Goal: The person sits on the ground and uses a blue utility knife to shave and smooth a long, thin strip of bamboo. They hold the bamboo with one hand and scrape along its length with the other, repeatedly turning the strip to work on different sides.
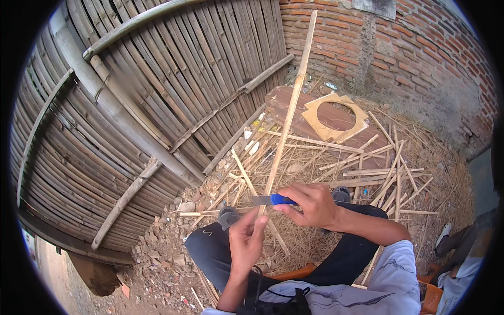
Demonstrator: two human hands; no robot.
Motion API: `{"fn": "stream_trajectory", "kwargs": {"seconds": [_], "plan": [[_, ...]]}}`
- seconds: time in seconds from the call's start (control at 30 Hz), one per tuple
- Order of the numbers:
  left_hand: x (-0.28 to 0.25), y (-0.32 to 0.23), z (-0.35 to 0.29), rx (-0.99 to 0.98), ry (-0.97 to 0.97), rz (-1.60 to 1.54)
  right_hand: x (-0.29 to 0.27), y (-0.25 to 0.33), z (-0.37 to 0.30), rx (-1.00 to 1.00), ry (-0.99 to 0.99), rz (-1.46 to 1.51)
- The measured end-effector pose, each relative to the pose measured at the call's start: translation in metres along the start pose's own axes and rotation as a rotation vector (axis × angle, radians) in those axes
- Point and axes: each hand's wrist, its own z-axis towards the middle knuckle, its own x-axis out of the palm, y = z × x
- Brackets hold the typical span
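Observation:
My right hand is closed round the blue handle of a knife. Its grey blade points left and lies against a long pale bamboo strip, near the strip's lower end. My left hand pinches that lower end between thumb and fingers, just below the blade. From there the strip slants up and away toward the brick wall. Both hands are above my lap, between my bent knees.
Several cut bamboo sticks lie scattered over shavings ahead and to the right. Beyond them, a square frame with a round hole rests on a brown board. A bamboo fence stands left, a brick wall behind. Another person's leg shows right.

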Motion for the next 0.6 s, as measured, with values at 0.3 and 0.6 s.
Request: {"fn": "stream_trajectory", "kwargs": {"seconds": [0.3, 0.6], "plan": [[0.006, -0.009, 0.0, -0.001, -0.035, 0.066, -0.013, 0.001, 0.007, 0.046, 0.044, -0.081], [0.0, 0.011, -0.01, 0.011, -0.011, 0.139, -0.032, -0.039, 0.023, 0.14, -0.185, -0.173]]}}
